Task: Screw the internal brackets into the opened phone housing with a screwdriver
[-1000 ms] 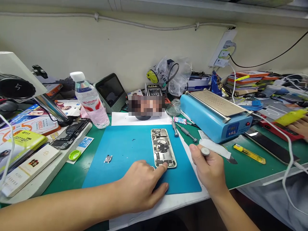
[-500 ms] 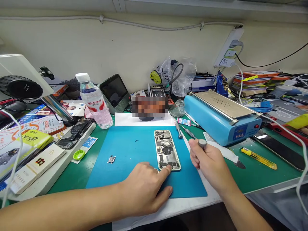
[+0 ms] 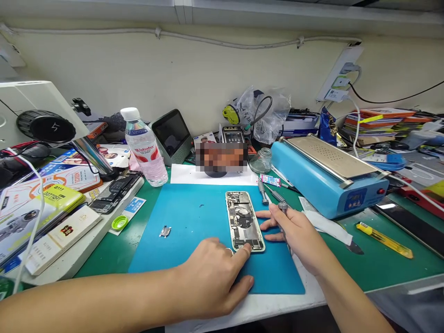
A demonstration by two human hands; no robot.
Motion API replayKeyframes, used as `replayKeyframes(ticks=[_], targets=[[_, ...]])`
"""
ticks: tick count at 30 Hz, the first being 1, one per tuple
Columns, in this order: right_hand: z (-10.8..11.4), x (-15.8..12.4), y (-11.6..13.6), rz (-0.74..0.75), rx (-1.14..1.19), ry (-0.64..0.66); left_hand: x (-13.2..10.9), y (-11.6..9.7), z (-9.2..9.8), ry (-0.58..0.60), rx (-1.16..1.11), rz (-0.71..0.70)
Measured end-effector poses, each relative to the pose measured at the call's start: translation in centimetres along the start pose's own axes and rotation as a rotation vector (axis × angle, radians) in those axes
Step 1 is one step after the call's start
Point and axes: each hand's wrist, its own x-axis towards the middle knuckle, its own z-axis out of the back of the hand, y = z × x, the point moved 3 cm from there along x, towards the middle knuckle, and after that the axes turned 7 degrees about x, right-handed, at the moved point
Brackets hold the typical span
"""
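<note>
An opened phone (image 3: 243, 220) with its inner parts bare lies lengthwise on a blue mat (image 3: 194, 231). My left hand (image 3: 211, 277) rests on the mat, its forefinger tip pressing the phone's near end and its thumb spread out. My right hand (image 3: 294, 233) sits just right of the phone with a slim grey screwdriver (image 3: 283, 213) gripped between thumb and fingers; two fingers stretch flat toward the phone's right edge. A small loose part (image 3: 165, 231) lies on the mat to the left.
A blue heating plate machine (image 3: 329, 173) stands at right, a water bottle (image 3: 144, 148) and small screen (image 3: 172, 135) at the back. More screwdrivers (image 3: 263, 192), a yellow knife (image 3: 385, 233), a green cap (image 3: 121, 223) and stacked boxes (image 3: 52, 222) lie around.
My right hand has moved left and down with the screwdriver, from beside the mat's edge to the phone's right side, fingers now laid out. The left hand has stayed on the phone's near end.
</note>
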Motion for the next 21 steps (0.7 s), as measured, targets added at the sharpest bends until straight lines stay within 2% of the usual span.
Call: replayKeyframes(ticks=[7, 11, 16, 21], targets=[[-0.8, -0.2, 0.2, -0.064, 0.028, 0.01, -0.1, -0.2, 0.1, -0.023, 0.062, 0.012], [-0.6, -0.1, 0.4, -0.056, 0.007, 0.06, -0.2, -0.4, 0.3, -0.068, 0.109, -0.006], [0.7, 0.9, 0.8, -0.048, -0.175, 0.12, -0.1, -0.5, -0.3, -0.211, 0.154, -0.023], [1.1, 2.1, 1.9, 0.123, -0.477, 0.171, 0.3, -0.3, -1.9, -0.409, 0.221, -0.051]])
